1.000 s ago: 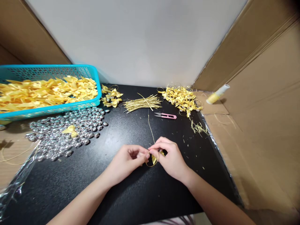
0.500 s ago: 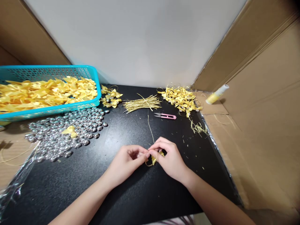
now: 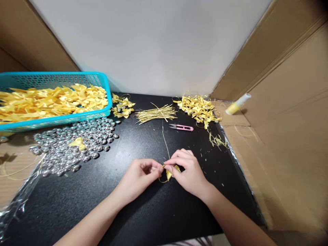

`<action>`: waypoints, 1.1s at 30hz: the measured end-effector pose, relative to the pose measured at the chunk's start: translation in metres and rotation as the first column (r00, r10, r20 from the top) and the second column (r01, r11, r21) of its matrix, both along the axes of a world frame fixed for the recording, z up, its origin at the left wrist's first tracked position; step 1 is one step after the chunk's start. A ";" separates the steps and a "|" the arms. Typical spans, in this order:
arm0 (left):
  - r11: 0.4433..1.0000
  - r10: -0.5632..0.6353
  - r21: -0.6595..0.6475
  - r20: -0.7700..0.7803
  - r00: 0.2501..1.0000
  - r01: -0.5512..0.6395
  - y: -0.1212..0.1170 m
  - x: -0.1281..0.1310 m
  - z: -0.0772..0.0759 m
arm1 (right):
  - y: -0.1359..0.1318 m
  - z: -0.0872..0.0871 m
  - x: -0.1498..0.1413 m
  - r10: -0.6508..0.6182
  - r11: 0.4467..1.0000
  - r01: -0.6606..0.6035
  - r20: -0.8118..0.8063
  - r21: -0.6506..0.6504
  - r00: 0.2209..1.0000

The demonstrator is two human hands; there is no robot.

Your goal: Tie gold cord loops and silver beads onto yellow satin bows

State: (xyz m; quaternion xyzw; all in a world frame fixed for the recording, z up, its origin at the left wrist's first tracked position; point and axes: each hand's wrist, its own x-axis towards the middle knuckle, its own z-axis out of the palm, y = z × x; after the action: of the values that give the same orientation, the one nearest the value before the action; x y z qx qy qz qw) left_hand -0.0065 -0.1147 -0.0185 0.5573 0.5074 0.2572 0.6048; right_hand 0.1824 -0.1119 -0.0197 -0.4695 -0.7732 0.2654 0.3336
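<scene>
Both hands meet low over the black table, pinching a thin gold cord (image 3: 166,143) between the fingertips. My left hand (image 3: 139,181) is closed on the cord with thumb and forefinger. My right hand (image 3: 188,172) pinches the same cord just beside it, its other fingers loosely curled. A yellow ribbon bow (image 3: 169,173) hangs on the cord's loop under my right fingers, partly hidden by them. One end of the cord stretches away across the table towards a bundle of cut gold cords (image 3: 156,113).
A turquoise basket (image 3: 109,90) of yellow bows stands at the left. Silver beads (image 3: 64,150) spread before it, one loose bow (image 3: 79,144) on top. Pink thread snips (image 3: 181,127), finished-looking bows (image 3: 198,109), cord scraps (image 3: 217,140) and a thread spool (image 3: 238,104) lie right.
My right hand has shifted slightly right, its fingers lifting and spreading a little from the left fingertips. The left hand keeps its pinch. The whole view has moved very slightly.
</scene>
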 end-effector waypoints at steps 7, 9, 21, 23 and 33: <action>1.000 -0.027 -0.001 -0.017 0.999 0.027 -0.001 0.001 0.001 | 0.000 -0.001 0.001 0.025 0.999 -0.025 0.016 0.023 1.000; 1.000 -0.031 -0.003 -0.022 0.999 0.031 -0.001 0.001 0.002 | 0.000 0.000 0.001 0.032 0.999 -0.032 0.027 -0.001 0.999; 0.996 -0.085 -0.005 -0.058 0.995 0.085 -0.002 0.001 0.000 | 0.000 -0.001 0.002 0.070 0.997 -0.068 0.070 -0.025 0.995; 0.996 -0.091 -0.005 -0.071 0.993 0.091 -0.002 0.000 0.000 | 0.001 0.000 0.002 0.074 0.997 -0.072 0.068 -0.035 0.995; 0.977 0.003 0.207 -0.236 0.972 0.047 -0.001 0.001 -0.005 | 0.011 0.005 0.014 -0.064 0.988 0.047 -0.115 -0.148 0.991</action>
State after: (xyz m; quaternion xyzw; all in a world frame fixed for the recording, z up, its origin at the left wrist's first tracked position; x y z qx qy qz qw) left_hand -0.0056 -0.1155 -0.0230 0.6504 0.5389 0.2352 0.4808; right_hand 0.1962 -0.1006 -0.0146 -0.4973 -0.7172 0.3388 0.3514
